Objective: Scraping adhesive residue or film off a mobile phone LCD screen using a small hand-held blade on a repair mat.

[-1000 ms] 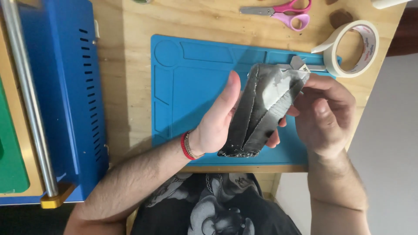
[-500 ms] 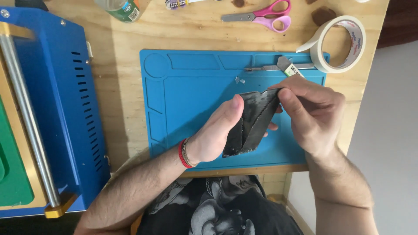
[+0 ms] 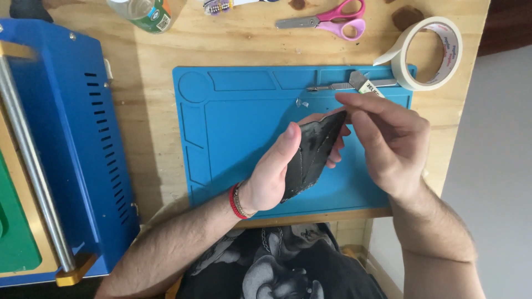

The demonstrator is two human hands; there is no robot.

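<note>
Right at the middle of the frame a dark, flat, cracked panel (image 3: 311, 155) stands tilted on edge above the blue work mat (image 3: 233, 138). The left hand (image 3: 271, 171) grips it from below, thumb pressed on its near face, fingers wrapped behind and mostly hidden. The right hand (image 3: 388, 144) pinches the panel's upper tip between fingertips; just what it grasps there is too small to make out. What kind of device the panel comes from is hard to tell, since it is seen nearly side-on.

Just above the right hand, metal tweezers (image 3: 343, 86) lie along the mat's top edge. A roll of masking tape (image 3: 429, 54) sits at the mat's upper right corner, and pink-handled scissors (image 3: 327, 20) lie higher up. A bottle (image 3: 141, 12) is cut off by the top edge.

All of it rests on a pale wooden table (image 3: 155, 111). A blue machine (image 3: 72, 149) fills the left side, partly out of frame. Grey floor shows at right.
</note>
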